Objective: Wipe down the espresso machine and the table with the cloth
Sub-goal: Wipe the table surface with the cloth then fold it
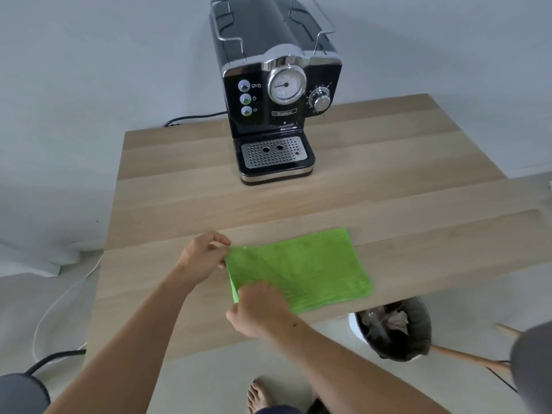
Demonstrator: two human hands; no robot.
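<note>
Fingers of the left hand pinch the far left corner of the cloth; those of the right hand grip its near left corner, lifting that edge slightly. Cloth: green, otherwise flat on the bench, close to the near edge. Espresso machine: black and chrome, upright at the far side of the bench, well apart from the cloth. Bin: on the floor, under the bench's near right edge.
</note>
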